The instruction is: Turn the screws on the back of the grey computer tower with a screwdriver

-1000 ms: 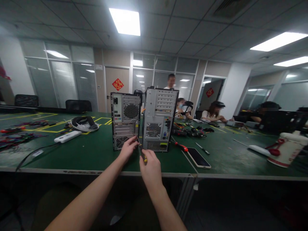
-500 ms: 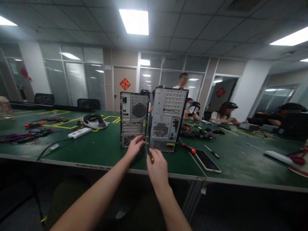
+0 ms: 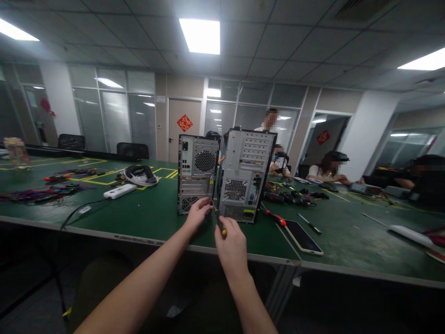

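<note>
Two computer towers stand upright side by side, backs toward me: a narrower left computer tower (image 3: 195,171) and a wider right computer tower (image 3: 239,174). My right hand (image 3: 233,239) is closed around a screwdriver (image 3: 220,223) with a dark handle and a yellow end. Its shaft points up and away, toward the gap between the towers. At the lower right corner of the left tower, my left hand (image 3: 199,214) has its fingers pinched together near the screwdriver's shaft. What those fingers hold, if anything, is too small to make out.
A phone (image 3: 303,237), a red-handled tool (image 3: 276,217) and a pen-like tool (image 3: 309,223) lie on the green table (image 3: 146,220), right of the towers. Leftward are a power strip (image 3: 120,191) and cable bundles (image 3: 45,194). Several people sit or stand beyond.
My view has turned left, so the scene has shifted right in the picture. Both hands stay by the gap between the towers, and the screwdriver remains in my right hand.
</note>
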